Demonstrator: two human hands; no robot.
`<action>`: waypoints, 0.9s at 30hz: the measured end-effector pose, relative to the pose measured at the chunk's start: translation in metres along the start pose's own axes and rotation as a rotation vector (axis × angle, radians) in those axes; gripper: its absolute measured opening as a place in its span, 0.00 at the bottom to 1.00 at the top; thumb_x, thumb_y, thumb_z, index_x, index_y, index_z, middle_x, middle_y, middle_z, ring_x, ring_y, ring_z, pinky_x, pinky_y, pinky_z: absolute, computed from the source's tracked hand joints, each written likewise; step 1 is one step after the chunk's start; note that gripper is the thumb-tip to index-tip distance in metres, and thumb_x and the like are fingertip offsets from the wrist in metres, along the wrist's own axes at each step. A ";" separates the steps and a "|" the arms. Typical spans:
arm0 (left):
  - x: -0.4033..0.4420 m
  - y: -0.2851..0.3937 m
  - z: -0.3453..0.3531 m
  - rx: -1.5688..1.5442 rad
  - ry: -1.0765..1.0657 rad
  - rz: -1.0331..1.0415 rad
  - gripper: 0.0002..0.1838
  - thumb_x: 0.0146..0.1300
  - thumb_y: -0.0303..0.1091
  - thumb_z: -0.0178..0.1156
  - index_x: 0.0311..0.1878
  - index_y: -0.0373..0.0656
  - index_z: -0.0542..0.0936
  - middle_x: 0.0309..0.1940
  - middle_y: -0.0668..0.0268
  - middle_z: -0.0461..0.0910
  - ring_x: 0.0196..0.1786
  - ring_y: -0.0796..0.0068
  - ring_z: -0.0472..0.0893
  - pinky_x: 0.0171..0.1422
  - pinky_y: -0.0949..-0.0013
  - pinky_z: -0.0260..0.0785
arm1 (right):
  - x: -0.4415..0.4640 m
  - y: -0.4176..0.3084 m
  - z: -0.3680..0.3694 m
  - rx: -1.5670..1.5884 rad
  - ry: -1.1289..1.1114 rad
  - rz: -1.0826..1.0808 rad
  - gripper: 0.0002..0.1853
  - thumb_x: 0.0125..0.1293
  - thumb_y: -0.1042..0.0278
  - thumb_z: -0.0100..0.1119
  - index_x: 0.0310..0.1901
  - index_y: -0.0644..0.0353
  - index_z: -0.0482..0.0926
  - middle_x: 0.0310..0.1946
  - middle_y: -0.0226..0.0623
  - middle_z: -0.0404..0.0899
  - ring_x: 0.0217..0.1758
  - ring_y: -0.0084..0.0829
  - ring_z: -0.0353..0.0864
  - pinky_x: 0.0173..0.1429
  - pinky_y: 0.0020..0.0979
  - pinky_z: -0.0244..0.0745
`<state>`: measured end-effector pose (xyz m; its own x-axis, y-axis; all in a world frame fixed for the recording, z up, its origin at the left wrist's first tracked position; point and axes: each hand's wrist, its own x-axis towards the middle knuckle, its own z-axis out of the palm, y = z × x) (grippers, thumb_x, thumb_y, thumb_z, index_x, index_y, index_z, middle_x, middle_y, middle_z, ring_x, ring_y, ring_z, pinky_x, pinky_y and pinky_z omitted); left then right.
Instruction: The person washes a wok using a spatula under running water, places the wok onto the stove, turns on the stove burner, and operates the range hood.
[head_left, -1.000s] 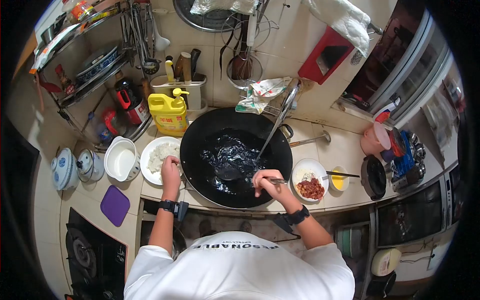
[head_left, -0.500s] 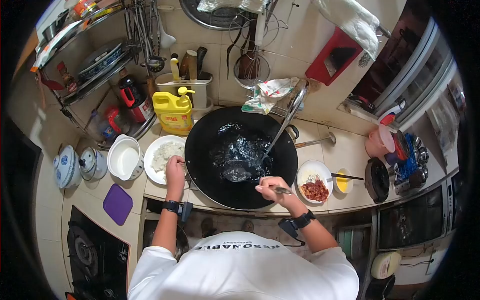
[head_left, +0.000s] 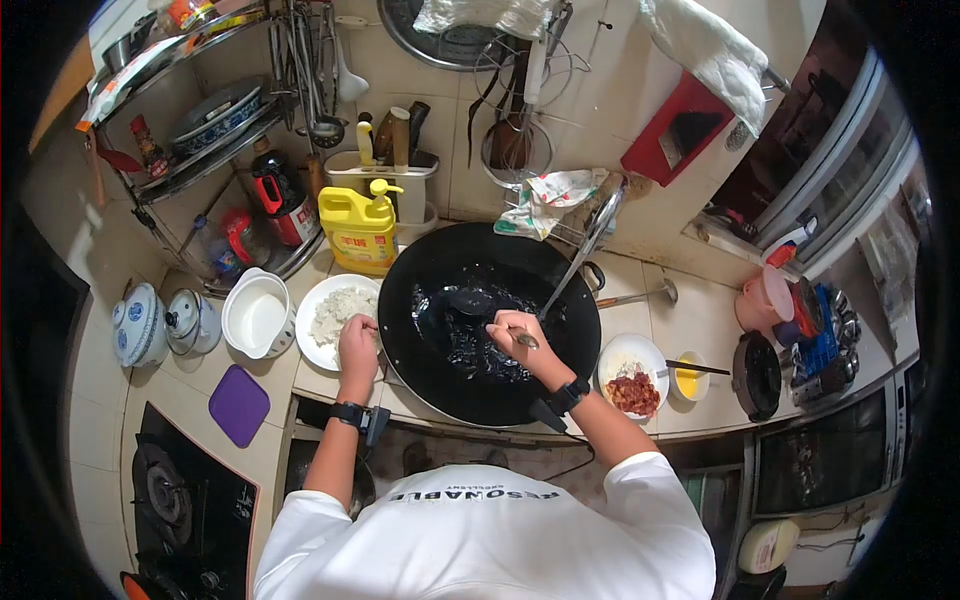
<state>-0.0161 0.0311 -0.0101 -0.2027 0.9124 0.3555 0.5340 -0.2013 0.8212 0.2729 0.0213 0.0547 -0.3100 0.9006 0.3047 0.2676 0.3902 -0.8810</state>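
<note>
The right hand (head_left: 515, 343) is wrapped around the handle of a utensil (head_left: 523, 339), which reaches into the watery middle of the wok (head_left: 420, 385). Left of the wok, the left hand (head_left: 358, 345) curls between its rim and the rice (head_left: 340, 314); whether those fingers clasp anything I cannot tell. Right of the wok sits a plate (head_left: 655, 362) of chopped food.

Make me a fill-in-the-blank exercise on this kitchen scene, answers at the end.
1. The person's ____ grip holds a utensil handle over the wok.
2. The left grip is at the edge of a plate of white ____.
3. The pump-top jug behind that plate is ____.
4. The flat mat near the gas stove is ____.

Missing words: right; rice; yellow; purple.
</note>
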 end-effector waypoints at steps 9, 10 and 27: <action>0.001 -0.002 0.001 -0.008 0.001 0.001 0.10 0.57 0.22 0.40 0.31 0.36 0.73 0.27 0.59 0.73 0.32 0.67 0.73 0.41 0.69 0.66 | -0.003 -0.002 -0.002 0.200 0.066 0.164 0.18 0.62 0.71 0.57 0.17 0.60 0.63 0.15 0.24 0.61 0.20 0.15 0.58 0.24 0.24 0.55; 0.000 -0.003 0.001 -0.014 -0.001 -0.007 0.10 0.57 0.21 0.40 0.31 0.36 0.72 0.26 0.59 0.73 0.32 0.67 0.72 0.41 0.69 0.65 | -0.006 -0.006 -0.001 0.159 0.057 0.155 0.18 0.62 0.71 0.57 0.16 0.60 0.63 0.15 0.24 0.61 0.20 0.15 0.57 0.24 0.24 0.55; 0.001 0.005 -0.002 -0.050 -0.017 -0.013 0.07 0.53 0.20 0.42 0.29 0.34 0.72 0.27 0.54 0.74 0.33 0.59 0.75 0.42 0.63 0.67 | -0.065 -0.098 -0.036 0.613 -0.078 0.456 0.19 0.59 0.79 0.53 0.13 0.60 0.59 0.15 0.27 0.59 0.15 0.16 0.55 0.18 0.22 0.50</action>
<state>-0.0156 0.0306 -0.0047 -0.1949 0.9210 0.3373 0.4898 -0.2066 0.8470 0.2994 -0.0690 0.1339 -0.3601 0.9218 -0.1436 -0.1621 -0.2134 -0.9634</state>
